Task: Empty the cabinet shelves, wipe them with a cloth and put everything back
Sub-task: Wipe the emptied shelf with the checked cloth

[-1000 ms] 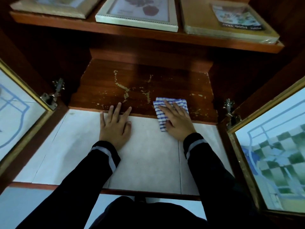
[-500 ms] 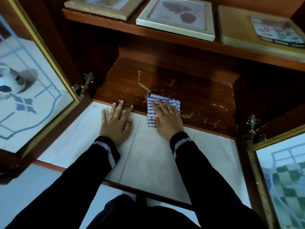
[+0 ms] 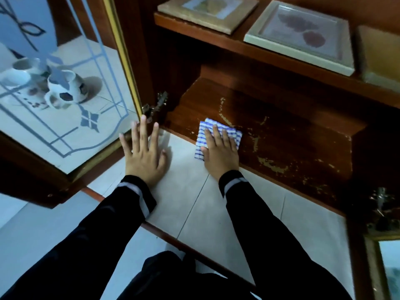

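Shifted leftward since the earlier frame: both hands and the cloth. Head view. Right hand [image 3: 219,154]: flat, fingers straight, pressing the blue-and-white checked cloth [image 3: 235,134] onto the front left part of the scuffed wooden lower shelf [image 3: 292,137], with the cloth's near edge overlapping the pale tile [image 3: 216,202]. Left hand [image 3: 145,156]: flat on the tile, fingers spread wide, holding nothing, fingertips just beside the hinge [image 3: 154,106] of the open glass door [image 3: 65,135]. Mugs [image 3: 65,87]: seen through that door's glass, on the floor. Upper shelf [image 3: 259,53]: two picture frames lying flat, one tan [image 3: 207,11], one pale [image 3: 303,33].
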A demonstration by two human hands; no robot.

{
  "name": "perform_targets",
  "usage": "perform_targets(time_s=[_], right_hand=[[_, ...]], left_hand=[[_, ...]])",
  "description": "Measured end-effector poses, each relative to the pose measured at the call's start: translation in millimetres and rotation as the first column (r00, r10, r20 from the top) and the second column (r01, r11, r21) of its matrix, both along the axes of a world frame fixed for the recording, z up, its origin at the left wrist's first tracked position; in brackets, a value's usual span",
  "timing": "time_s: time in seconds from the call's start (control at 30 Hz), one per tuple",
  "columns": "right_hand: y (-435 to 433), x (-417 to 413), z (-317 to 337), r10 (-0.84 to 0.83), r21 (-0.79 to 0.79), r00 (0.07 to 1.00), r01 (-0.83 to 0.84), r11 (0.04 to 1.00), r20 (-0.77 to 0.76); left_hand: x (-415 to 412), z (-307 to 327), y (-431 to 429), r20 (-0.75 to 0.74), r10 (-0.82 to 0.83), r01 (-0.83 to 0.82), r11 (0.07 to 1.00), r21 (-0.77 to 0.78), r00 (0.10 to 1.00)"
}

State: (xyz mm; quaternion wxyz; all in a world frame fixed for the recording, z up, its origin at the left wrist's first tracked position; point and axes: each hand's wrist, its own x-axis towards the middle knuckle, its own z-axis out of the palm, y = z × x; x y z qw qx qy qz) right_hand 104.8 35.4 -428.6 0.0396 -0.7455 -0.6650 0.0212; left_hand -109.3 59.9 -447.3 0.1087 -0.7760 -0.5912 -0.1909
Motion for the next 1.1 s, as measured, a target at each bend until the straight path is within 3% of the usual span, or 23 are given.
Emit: perform_targets(time_s=[0.17,0.33,0.47,0.67,0.93,1.1], right_hand=[[1,-8,-3,-0.033,0.039,0.999,0.033,0.999,0.004],[38,-44,-4,0.026,0.075,0.999,-0.024,0.997,-0.019],[61,-58,-1,0.103,-0.022,0.995,-0.103,0.994,0.006],[46,-52,-10,0.059,0.087,0.998,-0.058,0.994,-0.005],[84,-83,0,0.110,-0.059,0.994,-0.109,0.992,0.024],[82,-82,0,0.114,-0.040,0.993,-0.113,0.993,0.027]], left_hand=[[-11,-8,0,0.041,0.132,-0.131,0.991,-0.017,0.990],[-6,-3,1,0.052,0.151,-0.148,0.987,-0.058,0.987],[-7,-4,2,0.044,0.161,-0.160,0.987,-0.035,0.986],[-7,-5,2,0.024,0.168,-0.168,0.986,0.001,0.986],[-7,-6,4,-0.013,0.199,-0.199,0.980,-0.021,0.980],[-6,-7,4,-0.005,0.204,-0.205,0.979,-0.009,0.979]])
